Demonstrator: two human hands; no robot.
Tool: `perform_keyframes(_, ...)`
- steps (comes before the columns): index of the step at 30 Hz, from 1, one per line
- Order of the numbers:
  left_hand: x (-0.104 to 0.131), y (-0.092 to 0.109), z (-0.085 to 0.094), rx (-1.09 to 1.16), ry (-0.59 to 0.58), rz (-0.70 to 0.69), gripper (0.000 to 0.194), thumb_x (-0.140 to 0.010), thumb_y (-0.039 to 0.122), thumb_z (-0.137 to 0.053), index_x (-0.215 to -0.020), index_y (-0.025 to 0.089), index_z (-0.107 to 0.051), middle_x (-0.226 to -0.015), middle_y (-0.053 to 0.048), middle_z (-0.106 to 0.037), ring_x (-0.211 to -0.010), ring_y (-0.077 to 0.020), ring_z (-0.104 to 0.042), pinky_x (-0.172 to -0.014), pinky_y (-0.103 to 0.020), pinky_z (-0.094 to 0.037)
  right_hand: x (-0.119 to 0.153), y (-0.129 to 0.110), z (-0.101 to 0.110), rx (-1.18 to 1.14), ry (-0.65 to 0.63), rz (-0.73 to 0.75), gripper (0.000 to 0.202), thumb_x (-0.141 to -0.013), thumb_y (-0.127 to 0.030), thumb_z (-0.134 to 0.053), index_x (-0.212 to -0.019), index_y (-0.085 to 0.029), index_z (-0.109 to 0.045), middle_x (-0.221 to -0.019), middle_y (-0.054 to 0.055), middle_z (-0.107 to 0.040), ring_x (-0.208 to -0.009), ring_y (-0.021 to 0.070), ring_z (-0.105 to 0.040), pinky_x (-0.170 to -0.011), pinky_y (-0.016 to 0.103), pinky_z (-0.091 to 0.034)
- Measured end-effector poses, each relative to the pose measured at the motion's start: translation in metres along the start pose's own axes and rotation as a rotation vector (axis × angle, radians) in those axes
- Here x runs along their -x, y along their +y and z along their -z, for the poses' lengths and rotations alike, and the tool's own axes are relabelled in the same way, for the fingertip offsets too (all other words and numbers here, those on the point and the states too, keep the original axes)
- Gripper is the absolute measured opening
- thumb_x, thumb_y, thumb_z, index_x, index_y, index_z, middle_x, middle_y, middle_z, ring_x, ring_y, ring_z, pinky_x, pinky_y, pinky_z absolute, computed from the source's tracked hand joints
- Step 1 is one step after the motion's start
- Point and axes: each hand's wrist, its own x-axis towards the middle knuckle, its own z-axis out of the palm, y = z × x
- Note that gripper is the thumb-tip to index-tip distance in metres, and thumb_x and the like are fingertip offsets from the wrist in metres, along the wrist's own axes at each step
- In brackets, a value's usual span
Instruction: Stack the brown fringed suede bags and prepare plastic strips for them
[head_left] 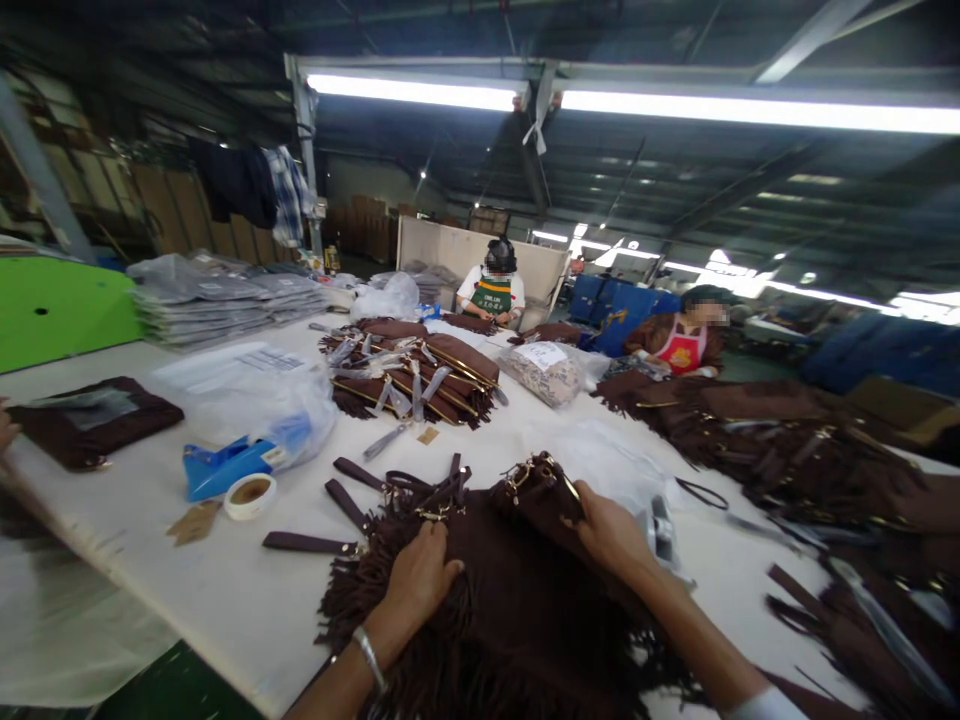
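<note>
Brown fringed bags (525, 590) lie in a pile at the table's front edge, with gold metal fittings and wrist straps at their tops. My left hand (424, 580), with a silver bangle on its wrist, is closed on a bag's top edge beside a gold clasp. On the right, my right hand (611, 535) pinches the upper corner of a bag near its gold zipper and lifts that part a little. Its fingertips are partly hidden by the cloth. Loose brown straps (311, 543) stick out to the left of the pile.
A blue tape dispenser (221, 468) and a white tape roll (250, 496) lie left, near brown tags (195, 522). More brown bags are heaped at mid-table (457, 365) and right (757, 430). Two co-workers (491, 290) sit across the table. Another person's hand (6, 428) shows at far left.
</note>
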Motion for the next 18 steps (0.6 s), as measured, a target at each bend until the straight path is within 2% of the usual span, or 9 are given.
perform_keyframes(3, -0.011, 0.011, 0.027, 0.077, 0.073, -0.133, 0.076, -0.080, 0.030, -0.064, -0.143, 0.011, -0.025, -0.150, -0.019, -0.029, -0.139, -0.0278, -0.029, -0.114, -0.040, -0.029, 0.014, -0.005, 0.048, -0.023, 0.019, 0.067, 0.020, -0.084, -0.026, -0.051, -0.103, -0.020, -0.054, -0.088, 0.009, -0.069, -0.080, 0.0241, -0.061, -0.065, 0.028, -0.032)
perform_keyframes(5, -0.019, 0.029, 0.053, 0.174, 0.125, -0.285, 0.106, -0.072, 0.041, -0.075, -0.148, 0.012, -0.008, -0.158, -0.019, -0.009, -0.146, -0.0283, -0.010, -0.119, -0.043, -0.018, 0.028, -0.013, 0.089, -0.084, -0.009, 0.162, 0.022, -0.082, -0.028, -0.053, -0.102, -0.021, -0.057, -0.089, 0.007, -0.069, -0.083, 0.0241, -0.060, -0.069, 0.028, -0.037)
perform_keyframes(6, -0.020, 0.040, 0.067, 0.226, 0.132, -0.361, 0.117, -0.065, 0.044, -0.080, -0.149, 0.013, -0.005, -0.158, -0.018, -0.006, -0.146, -0.0295, -0.006, -0.120, -0.045, -0.014, 0.036, -0.018, 0.109, -0.123, -0.042, 0.224, 0.023, -0.081, -0.029, -0.055, -0.103, -0.021, -0.059, -0.090, 0.006, -0.069, -0.085, 0.0242, -0.060, -0.072, 0.028, -0.039)
perform_keyframes(8, -0.016, 0.062, 0.093, 0.354, 0.073, -0.473, 0.123, -0.055, 0.044, -0.087, -0.150, 0.017, -0.012, -0.158, -0.017, -0.014, -0.145, -0.0331, -0.010, -0.120, -0.049, -0.011, 0.047, -0.031, 0.144, -0.221, -0.150, 0.352, 0.030, -0.079, -0.032, -0.059, -0.106, -0.022, -0.061, -0.093, 0.004, -0.069, -0.091, 0.0250, -0.060, -0.078, 0.030, -0.043)
perform_keyframes(10, 0.001, 0.079, 0.109, 0.597, -0.148, -0.512, 0.105, -0.059, 0.039, -0.085, -0.146, 0.022, -0.029, -0.151, -0.012, -0.035, -0.137, -0.0328, -0.032, -0.117, -0.048, -0.023, 0.048, -0.043, 0.162, -0.339, -0.316, 0.431, 0.037, -0.075, -0.035, -0.064, -0.110, -0.021, -0.062, -0.097, 0.003, -0.069, -0.096, 0.0259, -0.060, -0.084, 0.032, -0.045)
perform_keyframes(12, 0.025, 0.084, 0.111, 0.894, -0.409, -0.414, 0.078, -0.069, 0.034, -0.078, -0.139, 0.024, -0.043, -0.136, -0.007, -0.054, -0.121, -0.0293, -0.052, -0.107, -0.044, -0.039, 0.039, -0.051, 0.155, -0.470, -0.542, 0.439, 0.042, -0.072, -0.036, -0.069, -0.110, -0.020, -0.063, -0.100, 0.002, -0.070, -0.099, 0.0263, -0.061, -0.087, 0.033, -0.047)
perform_keyframes(14, 0.048, 0.078, 0.100, 1.062, -0.549, -0.234, 0.070, -0.070, 0.032, -0.074, -0.135, 0.023, -0.049, -0.122, -0.004, -0.065, -0.110, -0.0290, -0.059, -0.100, -0.042, -0.046, 0.022, -0.053, 0.123, -0.595, -0.774, 0.413, 0.042, -0.069, -0.036, -0.072, -0.107, -0.019, -0.064, -0.101, 0.001, -0.070, -0.098, 0.0262, -0.062, -0.087, 0.034, -0.049)
perform_keyframes(16, 0.061, 0.062, 0.079, 1.072, -0.549, -0.066, 0.064, -0.071, 0.034, -0.068, -0.132, 0.021, -0.051, -0.113, -0.005, -0.069, -0.105, -0.0303, -0.061, -0.095, -0.044, -0.048, 0.000, -0.050, 0.071, -0.685, -0.908, 0.398, 0.040, -0.068, -0.038, -0.073, -0.102, -0.019, -0.066, -0.099, 0.000, -0.070, -0.096, 0.0259, -0.063, -0.084, 0.034, -0.050)
perform_keyframes(18, 0.059, 0.044, 0.057, 0.979, -0.424, 0.029, 0.060, -0.072, 0.035, -0.064, -0.129, 0.019, -0.053, -0.114, -0.007, -0.068, -0.108, -0.0312, -0.059, -0.098, -0.044, -0.045, -0.022, -0.044, 0.015, -0.690, -0.856, 0.392, 0.039, -0.066, -0.038, -0.074, -0.100, -0.020, -0.067, -0.098, 0.000, -0.070, -0.096, 0.0259, -0.063, -0.085, 0.034, -0.050)
